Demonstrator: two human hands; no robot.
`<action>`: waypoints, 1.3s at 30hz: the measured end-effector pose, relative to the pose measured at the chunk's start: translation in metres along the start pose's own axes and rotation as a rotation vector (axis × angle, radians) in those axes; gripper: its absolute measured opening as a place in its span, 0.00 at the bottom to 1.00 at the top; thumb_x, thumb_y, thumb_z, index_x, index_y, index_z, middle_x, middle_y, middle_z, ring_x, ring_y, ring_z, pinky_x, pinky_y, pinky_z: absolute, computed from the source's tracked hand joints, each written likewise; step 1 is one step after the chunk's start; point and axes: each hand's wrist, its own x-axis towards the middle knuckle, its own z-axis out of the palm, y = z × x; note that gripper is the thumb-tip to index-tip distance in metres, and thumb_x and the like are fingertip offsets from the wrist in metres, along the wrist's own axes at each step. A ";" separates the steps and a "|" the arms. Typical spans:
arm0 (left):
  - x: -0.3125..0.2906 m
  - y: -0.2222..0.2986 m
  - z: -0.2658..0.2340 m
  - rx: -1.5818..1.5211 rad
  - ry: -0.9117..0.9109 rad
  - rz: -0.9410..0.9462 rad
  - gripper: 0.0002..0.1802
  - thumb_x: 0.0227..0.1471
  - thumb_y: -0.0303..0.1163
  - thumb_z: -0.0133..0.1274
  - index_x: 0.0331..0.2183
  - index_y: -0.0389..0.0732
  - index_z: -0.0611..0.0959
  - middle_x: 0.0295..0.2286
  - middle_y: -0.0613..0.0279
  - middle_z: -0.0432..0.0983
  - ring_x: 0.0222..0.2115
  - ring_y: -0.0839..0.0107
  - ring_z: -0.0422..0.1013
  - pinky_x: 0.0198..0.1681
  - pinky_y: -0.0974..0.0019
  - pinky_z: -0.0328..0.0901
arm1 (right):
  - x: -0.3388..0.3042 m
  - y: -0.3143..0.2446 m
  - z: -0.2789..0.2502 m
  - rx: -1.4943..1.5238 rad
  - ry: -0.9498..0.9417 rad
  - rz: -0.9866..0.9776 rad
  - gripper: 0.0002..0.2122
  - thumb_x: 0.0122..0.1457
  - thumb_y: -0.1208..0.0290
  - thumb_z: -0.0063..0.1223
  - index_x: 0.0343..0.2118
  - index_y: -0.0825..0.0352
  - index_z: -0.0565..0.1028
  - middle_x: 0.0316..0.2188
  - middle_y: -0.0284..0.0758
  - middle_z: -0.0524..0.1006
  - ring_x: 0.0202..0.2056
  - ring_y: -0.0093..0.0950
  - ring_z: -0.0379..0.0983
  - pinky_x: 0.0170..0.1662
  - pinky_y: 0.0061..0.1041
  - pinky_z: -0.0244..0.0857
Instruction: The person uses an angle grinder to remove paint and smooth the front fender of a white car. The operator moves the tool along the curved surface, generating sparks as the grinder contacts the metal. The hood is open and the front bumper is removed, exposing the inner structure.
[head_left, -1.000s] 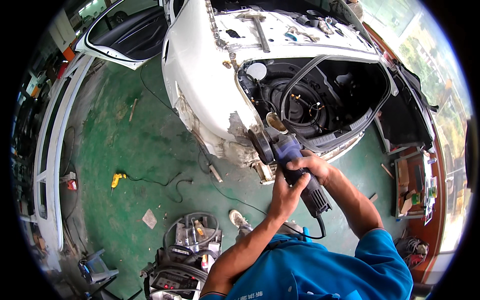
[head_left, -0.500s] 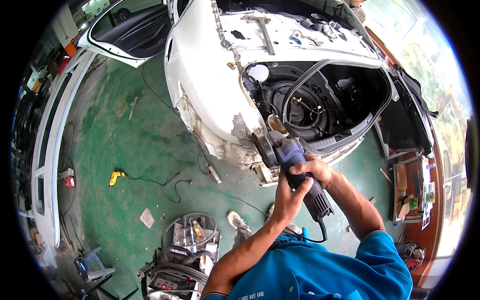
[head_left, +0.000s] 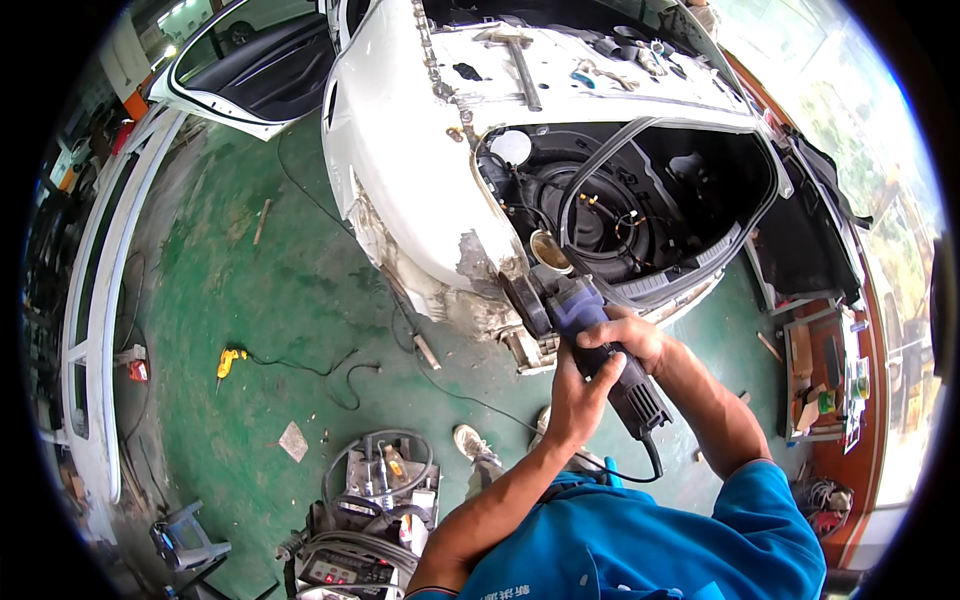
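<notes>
Both my hands grip a blue and black angle grinder (head_left: 590, 335). My left hand (head_left: 578, 395) wraps the body from below, my right hand (head_left: 630, 335) holds it from the top. The grinder's head (head_left: 530, 300) presses against the bare, rusty rear corner (head_left: 490, 285) of a white car body (head_left: 410, 150). The car's open trunk well (head_left: 620, 215) lies just beyond the tool. The grinder's black cord (head_left: 655, 460) runs down past my blue shirt.
A welding machine with coiled cables (head_left: 370, 510) stands on the green floor at lower left. A yellow tool (head_left: 230, 358) with a cord lies farther left. An open car door (head_left: 240, 70) is at top left. A hammer (head_left: 520, 60) rests on the car. A cluttered shelf (head_left: 825, 370) stands right.
The grinder and both hands stay at the car's rear corner, with only a slight shift of the view.
</notes>
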 end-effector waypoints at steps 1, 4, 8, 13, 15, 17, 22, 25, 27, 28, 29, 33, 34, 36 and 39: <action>0.002 0.002 -0.001 0.002 0.000 -0.008 0.41 0.58 0.40 0.60 0.63 0.29 0.62 0.55 0.48 0.68 0.56 0.61 0.68 0.60 0.60 0.64 | 0.000 -0.002 0.001 0.003 -0.003 -0.005 0.30 0.49 0.64 0.70 0.50 0.80 0.72 0.38 0.44 0.79 0.35 0.32 0.80 0.39 0.33 0.78; 0.009 0.003 -0.005 -0.002 -0.002 0.017 0.40 0.58 0.40 0.61 0.63 0.29 0.63 0.55 0.49 0.68 0.56 0.62 0.67 0.60 0.60 0.64 | 0.003 -0.010 0.007 0.038 -0.017 -0.028 0.28 0.49 0.65 0.70 0.49 0.79 0.73 0.38 0.43 0.79 0.35 0.32 0.80 0.39 0.33 0.78; 0.015 0.011 -0.006 0.029 0.008 0.018 0.39 0.58 0.39 0.61 0.62 0.29 0.64 0.54 0.50 0.69 0.55 0.63 0.68 0.60 0.60 0.64 | 0.011 -0.013 0.002 0.033 -0.017 -0.042 0.27 0.49 0.66 0.69 0.49 0.78 0.73 0.38 0.43 0.79 0.35 0.32 0.80 0.39 0.33 0.78; 0.017 0.010 -0.008 -0.014 0.007 0.020 0.39 0.57 0.39 0.62 0.62 0.29 0.65 0.53 0.50 0.71 0.55 0.64 0.69 0.58 0.61 0.65 | 0.010 -0.022 0.010 -0.017 -0.012 -0.052 0.26 0.50 0.66 0.69 0.48 0.79 0.74 0.38 0.43 0.80 0.35 0.32 0.80 0.38 0.33 0.78; 0.016 0.013 -0.007 -0.019 0.016 0.014 0.39 0.57 0.39 0.62 0.61 0.29 0.65 0.53 0.50 0.71 0.54 0.64 0.69 0.58 0.61 0.65 | 0.010 -0.023 0.009 -0.035 -0.020 -0.051 0.26 0.49 0.66 0.69 0.48 0.79 0.74 0.37 0.43 0.80 0.35 0.32 0.80 0.38 0.33 0.77; 0.016 0.014 -0.007 -0.025 0.013 0.016 0.39 0.57 0.39 0.62 0.61 0.29 0.65 0.52 0.50 0.71 0.54 0.64 0.69 0.58 0.61 0.65 | 0.010 -0.023 0.009 -0.058 -0.015 -0.056 0.26 0.49 0.65 0.69 0.47 0.78 0.75 0.37 0.42 0.80 0.35 0.31 0.80 0.39 0.32 0.77; 0.018 0.021 -0.008 -0.053 -0.016 0.026 0.40 0.57 0.40 0.62 0.62 0.29 0.65 0.53 0.50 0.70 0.54 0.64 0.69 0.58 0.61 0.65 | 0.009 -0.027 0.012 -0.086 0.010 -0.058 0.28 0.49 0.64 0.70 0.48 0.79 0.75 0.37 0.42 0.80 0.35 0.31 0.80 0.39 0.31 0.77; 0.018 0.019 -0.008 -0.049 -0.012 0.000 0.40 0.57 0.40 0.61 0.62 0.29 0.64 0.53 0.49 0.70 0.54 0.64 0.69 0.59 0.61 0.65 | 0.006 -0.030 0.017 -0.092 0.041 -0.044 0.29 0.49 0.64 0.70 0.49 0.79 0.74 0.38 0.42 0.80 0.35 0.31 0.80 0.39 0.31 0.77; 0.017 0.019 -0.008 -0.045 -0.010 -0.009 0.41 0.57 0.40 0.62 0.62 0.29 0.64 0.54 0.49 0.70 0.55 0.64 0.68 0.59 0.62 0.64 | 0.004 -0.032 0.018 -0.086 0.019 -0.042 0.29 0.49 0.63 0.70 0.50 0.79 0.74 0.39 0.43 0.80 0.36 0.31 0.80 0.39 0.31 0.77; 0.017 0.019 -0.008 -0.043 -0.009 -0.014 0.41 0.57 0.41 0.62 0.62 0.29 0.64 0.54 0.49 0.69 0.55 0.64 0.68 0.59 0.62 0.64 | 0.004 -0.032 0.017 -0.083 0.008 -0.041 0.30 0.49 0.63 0.70 0.50 0.79 0.73 0.39 0.43 0.80 0.36 0.31 0.80 0.40 0.31 0.77; 0.017 0.020 -0.009 -0.053 -0.017 -0.027 0.41 0.57 0.41 0.62 0.62 0.29 0.64 0.54 0.50 0.69 0.55 0.64 0.68 0.60 0.62 0.64 | 0.004 -0.032 0.017 -0.087 0.014 -0.027 0.29 0.49 0.64 0.69 0.51 0.78 0.73 0.40 0.42 0.79 0.37 0.30 0.79 0.41 0.31 0.77; 0.017 0.022 -0.007 -0.075 -0.010 -0.035 0.41 0.57 0.40 0.62 0.62 0.29 0.64 0.54 0.51 0.69 0.55 0.65 0.68 0.60 0.62 0.64 | 0.005 -0.033 0.015 -0.105 0.012 -0.005 0.30 0.48 0.64 0.69 0.52 0.77 0.73 0.40 0.41 0.79 0.37 0.30 0.79 0.41 0.31 0.77; 0.015 0.023 -0.006 -0.074 -0.005 -0.039 0.40 0.57 0.40 0.62 0.62 0.29 0.64 0.54 0.51 0.69 0.55 0.66 0.68 0.59 0.62 0.64 | 0.005 -0.032 0.014 -0.116 0.015 -0.009 0.31 0.48 0.63 0.70 0.51 0.78 0.73 0.40 0.42 0.79 0.38 0.30 0.79 0.41 0.31 0.77; 0.013 0.025 -0.005 -0.033 0.010 -0.027 0.40 0.58 0.40 0.62 0.62 0.28 0.64 0.54 0.50 0.69 0.55 0.65 0.68 0.59 0.62 0.64 | 0.002 -0.034 0.017 -0.132 0.028 -0.020 0.31 0.49 0.62 0.70 0.51 0.79 0.73 0.41 0.43 0.79 0.39 0.31 0.79 0.42 0.31 0.76; 0.010 0.033 0.000 0.040 -0.017 -0.045 0.42 0.59 0.42 0.62 0.63 0.27 0.63 0.55 0.49 0.69 0.56 0.63 0.68 0.60 0.61 0.64 | -0.002 -0.030 0.011 -0.039 -0.025 -0.024 0.31 0.50 0.62 0.70 0.51 0.79 0.73 0.41 0.43 0.79 0.39 0.31 0.79 0.41 0.31 0.76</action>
